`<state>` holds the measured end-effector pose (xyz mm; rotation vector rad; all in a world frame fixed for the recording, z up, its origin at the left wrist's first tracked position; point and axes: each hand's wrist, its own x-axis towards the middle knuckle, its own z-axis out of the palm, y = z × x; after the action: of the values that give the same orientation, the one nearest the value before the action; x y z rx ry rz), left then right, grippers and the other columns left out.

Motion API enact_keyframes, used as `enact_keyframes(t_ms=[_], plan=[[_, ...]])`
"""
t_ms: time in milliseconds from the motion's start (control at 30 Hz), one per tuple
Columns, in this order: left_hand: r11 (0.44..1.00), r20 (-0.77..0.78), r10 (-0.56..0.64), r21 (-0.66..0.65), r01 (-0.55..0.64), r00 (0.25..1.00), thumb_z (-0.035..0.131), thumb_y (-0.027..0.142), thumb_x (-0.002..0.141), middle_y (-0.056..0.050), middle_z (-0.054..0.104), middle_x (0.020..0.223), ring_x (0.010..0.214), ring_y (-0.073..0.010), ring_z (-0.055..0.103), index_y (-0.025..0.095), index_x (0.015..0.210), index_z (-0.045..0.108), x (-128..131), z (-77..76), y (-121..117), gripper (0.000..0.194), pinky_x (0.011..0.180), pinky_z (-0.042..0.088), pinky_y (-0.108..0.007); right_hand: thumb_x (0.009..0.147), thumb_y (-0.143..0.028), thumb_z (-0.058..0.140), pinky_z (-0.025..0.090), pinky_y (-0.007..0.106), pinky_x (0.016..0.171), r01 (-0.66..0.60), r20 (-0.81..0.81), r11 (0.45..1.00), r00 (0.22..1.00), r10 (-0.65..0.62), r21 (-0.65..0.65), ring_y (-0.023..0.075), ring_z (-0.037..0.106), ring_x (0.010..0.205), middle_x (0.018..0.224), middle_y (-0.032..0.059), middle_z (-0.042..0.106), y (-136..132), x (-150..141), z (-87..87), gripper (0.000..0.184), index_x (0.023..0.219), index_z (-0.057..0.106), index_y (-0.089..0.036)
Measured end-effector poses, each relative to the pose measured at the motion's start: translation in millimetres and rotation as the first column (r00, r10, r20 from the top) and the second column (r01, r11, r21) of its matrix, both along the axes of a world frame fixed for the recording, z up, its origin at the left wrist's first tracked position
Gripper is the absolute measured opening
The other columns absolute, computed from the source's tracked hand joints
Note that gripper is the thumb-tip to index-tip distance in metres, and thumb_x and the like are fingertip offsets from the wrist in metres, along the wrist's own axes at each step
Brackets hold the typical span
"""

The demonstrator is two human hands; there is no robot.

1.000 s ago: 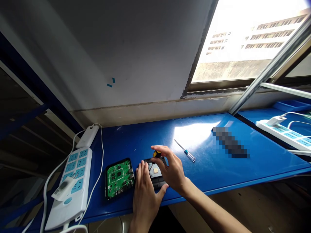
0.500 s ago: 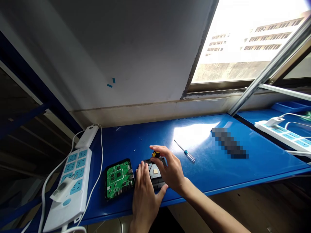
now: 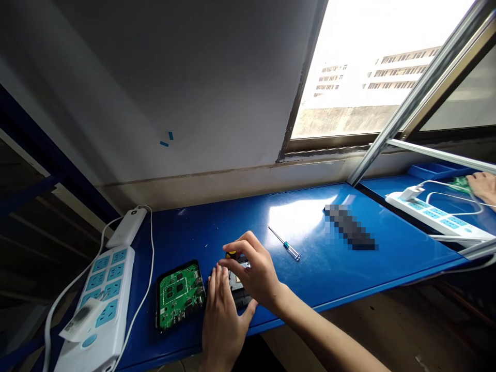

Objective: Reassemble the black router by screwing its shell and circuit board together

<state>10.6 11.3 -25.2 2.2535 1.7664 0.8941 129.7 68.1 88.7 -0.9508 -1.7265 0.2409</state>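
My right hand (image 3: 253,271) pinches the black-and-yellow handle of a screwdriver (image 3: 231,254) between thumb and fingers. The tool's tip is hidden from view. Below it lies a black plastic casing (image 3: 242,298) with a metal plate (image 3: 235,282) inside. My left hand (image 3: 223,315) steadies this casing, its straight fingers along the left side and the thumb by the near right corner. Just left of that hand sits a green circuit board (image 3: 179,292) in a black tray-like shell. A second screwdriver (image 3: 290,250), with a clear blue handle, lies to the right.
A white power strip (image 3: 126,299) with cables runs along the left edge. Tiny screw-like bits (image 3: 206,245) lie on the blue table (image 3: 325,279). A pixelated dark object (image 3: 351,227) rests on the right. Beyond a metal frame, another person's hand (image 3: 483,187) is near another power strip (image 3: 437,214).
The view has turned a little to the right, so the scene has shifted left. My right hand and the screwdriver have moved slightly left over the casing. Another person's hand has appeared at far right.
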Motion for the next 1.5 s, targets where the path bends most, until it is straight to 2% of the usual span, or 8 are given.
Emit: enact_keyframes(t_ms=[400,500,667,967,1133,1200,1400,1500], plan=[[0.999,0.022,0.01,-0.042,-0.01,1.0,0.058,0.04,0.088,-0.024,0.038,0.155,0.145,-0.0398,0.033,0.01,0.149,0.029,-1.5,-3.3,-0.1,0.074,0.112,0.04,-0.06,0.098,-0.016,0.049,0.058,0.03,0.09,-0.145,0.035,0.977,0.988,0.152,-0.156,0.0165,0.07,0.106,0.114,0.0053,0.073,-1.7,-2.6,0.5,0.022,0.117,0.058,-0.023],[0.998,0.029,0.009,-0.066,-0.007,1.0,0.059,0.038,0.086,-0.025,0.038,0.154,0.147,-0.0398,0.03,0.009,0.149,0.03,-1.6,-2.3,0.4,0.075,0.112,0.039,-0.059,0.097,-0.024,0.057,0.058,0.029,0.085,-0.175,0.017,0.968,0.983,0.181,-0.182,0.0162,0.07,0.1,0.109,0.0045,0.071,0.2,-7.4,-0.1,0.015,0.112,0.063,-0.024],[0.997,0.072,0.014,-0.076,-0.008,0.997,0.06,0.039,0.087,-0.024,0.036,0.155,0.147,-0.0389,0.029,0.012,0.152,0.024,-0.1,4.3,0.2,0.079,0.113,0.038,-0.06,0.089,-0.038,0.071,0.054,0.024,0.064,-0.035,-0.012,0.988,0.999,0.034,-0.15,0.0123,0.064,0.072,0.088,0.0014,0.063,4.0,-13.8,0.8,0.015,0.095,0.072,-0.024],[0.996,0.072,-0.002,-0.091,0.009,0.997,0.061,0.035,0.085,-0.021,0.035,0.157,0.148,-0.0376,0.028,0.014,0.151,0.028,-0.8,7.8,0.9,0.076,0.114,0.036,-0.059,0.098,-0.014,0.048,0.057,0.034,0.095,-0.172,0.032,0.98,0.984,0.176,-0.1,0.018,0.067,0.115,0.123,0.008,0.07,-3.0,-9.2,-2.2,0.028,0.123,0.058,-0.024],[0.995,0.098,0.017,-0.098,-0.007,0.995,0.063,0.035,0.084,-0.025,0.041,0.152,0.147,-0.0388,0.03,0.009,0.147,0.033,0.4,7.6,0.1,0.074,0.113,0.038,-0.058,0.09,-0.038,0.07,0.058,0.026,0.067,-0.055,-0.005,0.998,0.998,0.055,-0.035,0.0152,0.068,0.078,0.093,0.0052,0.065,1.2,-12.9,0.0,0.019,0.101,0.071,-0.022],[0.995,0.108,0.026,-0.094,-0.015,0.994,0.063,0.035,0.084,-0.025,0.041,0.152,0.147,-0.0385,0.031,0.009,0.146,0.034,0.8,7.2,-0.2,0.073,0.113,0.038,-0.058,0.091,-0.037,0.069,0.057,0.024,0.063,-0.034,0.004,0.999,0.999,0.034,-0.032,0.013,0.066,0.072,0.087,0.0031,0.065,1.8,-13.0,0.8,0.017,0.1,0.073,-0.023],[0.994,0.118,0.028,-0.108,-0.016,0.993,0.065,0.034,0.083,-0.025,0.037,0.155,0.148,-0.0381,0.029,0.011,0.147,0.031,1.2,6.7,0.2,0.076,0.114,0.038,-0.058,0.097,-0.011,0.046,0.06,0.031,0.088,-0.154,0.058,0.988,0.986,0.155,-0.021,0.0163,0.07,0.104,0.115,0.0066,0.072,-0.6,-9.0,-0.2,0.031,0.12,0.062,-0.024],[0.994,0.124,0.037,-0.103,-0.025,0.992,0.066,0.034,0.083,-0.025,0.04,0.153,0.147,-0.0388,0.03,0.011,0.146,0.032,1.2,5.7,0.4,0.075,0.113,0.039,-0.06,0.098,-0.019,0.055,0.061,0.031,0.082,-0.124,0.028,0.992,0.992,0.125,-0.022,0.0177,0.07,0.099,0.111,0.0078,0.069,0.2,-8.4,0.1,0.019,0.112,0.066,-0.024]])
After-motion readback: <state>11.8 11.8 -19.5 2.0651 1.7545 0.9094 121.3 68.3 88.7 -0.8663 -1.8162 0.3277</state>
